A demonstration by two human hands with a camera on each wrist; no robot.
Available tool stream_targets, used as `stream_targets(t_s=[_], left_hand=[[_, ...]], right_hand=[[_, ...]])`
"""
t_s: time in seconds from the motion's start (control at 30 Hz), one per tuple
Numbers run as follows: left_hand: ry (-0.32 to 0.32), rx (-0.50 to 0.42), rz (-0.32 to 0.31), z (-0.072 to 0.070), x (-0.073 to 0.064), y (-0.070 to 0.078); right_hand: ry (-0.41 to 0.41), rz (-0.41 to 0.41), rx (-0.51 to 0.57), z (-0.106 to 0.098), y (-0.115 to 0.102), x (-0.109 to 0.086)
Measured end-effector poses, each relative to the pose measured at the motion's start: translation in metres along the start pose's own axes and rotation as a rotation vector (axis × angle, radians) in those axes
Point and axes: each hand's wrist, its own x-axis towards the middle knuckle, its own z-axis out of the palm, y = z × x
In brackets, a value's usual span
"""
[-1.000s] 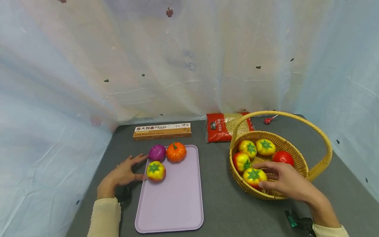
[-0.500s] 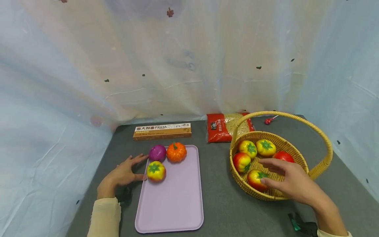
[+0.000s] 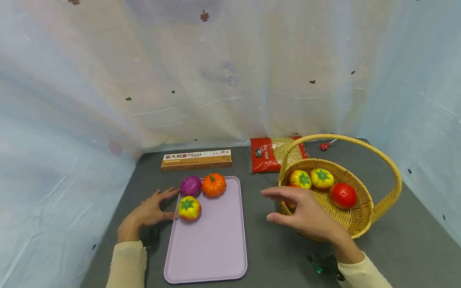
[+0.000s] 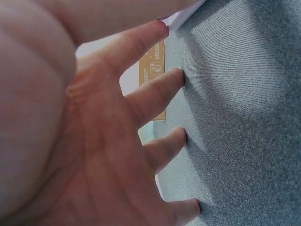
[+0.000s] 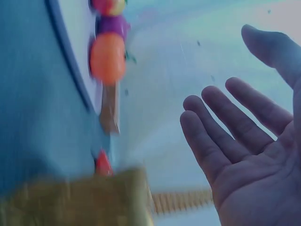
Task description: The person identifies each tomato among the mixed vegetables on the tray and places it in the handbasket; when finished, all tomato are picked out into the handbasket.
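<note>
My left hand (image 3: 149,210) rests at the left edge of the lilac tray (image 3: 207,252), fingers spread. In the left wrist view its fingertips (image 4: 178,136) touch the grey cloth. Beside that hand, on the tray, sit a purple onion (image 3: 190,186) and a yellow-red fruit with a green star-shaped top (image 3: 189,208); an orange pumpkin (image 3: 214,185) is right of the onion. My right hand (image 3: 306,210) hovers over the left side of the wicker basket (image 3: 367,204), its palm bare in the right wrist view. Similar yellow fruits (image 3: 322,179) and a red tomato (image 3: 343,195) lie inside; the hand hides part of the contents.
A pasta box (image 3: 196,161) lies behind the tray. Behind the basket are a red bag of pasta (image 3: 266,155) and a red lollipop (image 3: 324,147). The basket's tall handle (image 3: 390,164) arches above it. Pale plastic sheeting (image 3: 223,80) encloses the table.
My right hand has let go of a yellow-red fruit in the basket and moved left, to over the basket's left rim. My left hand has stayed in place.
</note>
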Motion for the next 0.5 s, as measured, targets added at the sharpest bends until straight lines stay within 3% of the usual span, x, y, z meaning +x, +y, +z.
stream_targets(t_s=[0.23, 0.5], left_hand=[[0.000, 0.002, 0.007, -0.001, 0.000, -0.001], [-0.001, 0.001, 0.015, 0.000, 0.001, -0.002]], right_hand=[[-0.103, -0.058, 0.163, 0.041, -0.007, 0.048], [-0.173, -0.119, 0.245, 0.078, -0.006, 0.092]])
